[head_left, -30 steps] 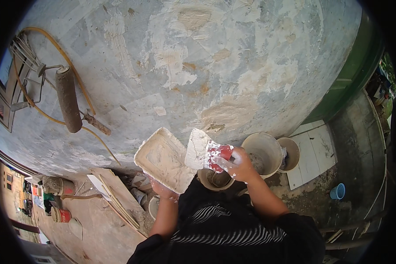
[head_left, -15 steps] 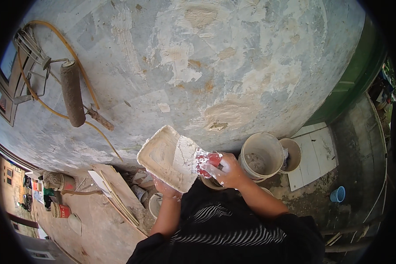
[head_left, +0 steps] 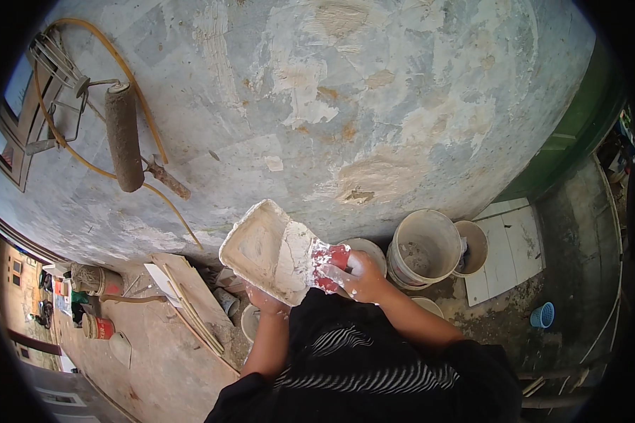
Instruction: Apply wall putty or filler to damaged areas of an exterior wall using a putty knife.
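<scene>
In front of my chest my left hand [head_left: 267, 302] holds a plaster-crusted rectangular tray [head_left: 250, 243] from beneath; most of its fingers are hidden under it. My right hand [head_left: 363, 276] is closed round the red handle of a putty knife [head_left: 300, 250], smeared white with putty. The knife's wide, putty-coated blade lies across the right part of the tray. Beyond the tray rises a patchy grey-white wall [head_left: 261, 106] with rough beige filler spots, one having a small dark hole.
Buckets [head_left: 423, 250] stand at the wall's foot to the right, beside white boards [head_left: 504, 247]. A blue basket [head_left: 542, 315] lies farther right. Wood strips [head_left: 190, 303] lean at left. A paint roller [head_left: 123, 137] and yellow hose [head_left: 109, 53] hang on the wall.
My right hand and the putty knife have shifted slightly left over the tray. The wall and buckets sit a little farther right in the picture as the view turns.
</scene>
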`<state>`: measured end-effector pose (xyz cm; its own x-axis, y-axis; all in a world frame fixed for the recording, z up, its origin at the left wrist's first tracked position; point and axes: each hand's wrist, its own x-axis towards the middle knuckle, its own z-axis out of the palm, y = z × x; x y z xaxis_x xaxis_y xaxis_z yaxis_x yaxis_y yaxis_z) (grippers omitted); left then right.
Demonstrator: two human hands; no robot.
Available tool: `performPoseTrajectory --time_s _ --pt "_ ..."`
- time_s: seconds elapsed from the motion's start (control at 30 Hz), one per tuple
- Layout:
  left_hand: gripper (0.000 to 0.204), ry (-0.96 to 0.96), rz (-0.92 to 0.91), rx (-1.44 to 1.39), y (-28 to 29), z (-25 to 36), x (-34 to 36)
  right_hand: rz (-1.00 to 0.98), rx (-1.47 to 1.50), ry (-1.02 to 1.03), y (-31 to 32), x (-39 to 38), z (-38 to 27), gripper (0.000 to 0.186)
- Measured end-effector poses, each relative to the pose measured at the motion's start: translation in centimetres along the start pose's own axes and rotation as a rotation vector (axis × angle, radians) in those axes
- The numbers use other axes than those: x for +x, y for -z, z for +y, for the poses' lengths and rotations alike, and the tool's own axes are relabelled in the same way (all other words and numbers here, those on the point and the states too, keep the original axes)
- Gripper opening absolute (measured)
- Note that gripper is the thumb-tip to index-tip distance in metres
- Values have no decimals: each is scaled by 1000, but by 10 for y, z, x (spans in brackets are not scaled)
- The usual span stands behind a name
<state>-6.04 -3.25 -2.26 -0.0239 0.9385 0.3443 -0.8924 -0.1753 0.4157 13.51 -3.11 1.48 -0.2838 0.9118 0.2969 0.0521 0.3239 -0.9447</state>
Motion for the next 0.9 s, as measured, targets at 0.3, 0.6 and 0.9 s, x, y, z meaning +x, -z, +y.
performPoseTrajectory --time_s 0.3,0.6,0.9 --pt "64 -61 194 393 -1 -2 0 -55 597 -291 -22 -2 17 23" --pt "64 -21 300 497 14 -5 1 84 1143 -521 -18 0 21 29" --pt "64 -42 338 265 9 5 1 464 1170 -421 46 4 111 20"
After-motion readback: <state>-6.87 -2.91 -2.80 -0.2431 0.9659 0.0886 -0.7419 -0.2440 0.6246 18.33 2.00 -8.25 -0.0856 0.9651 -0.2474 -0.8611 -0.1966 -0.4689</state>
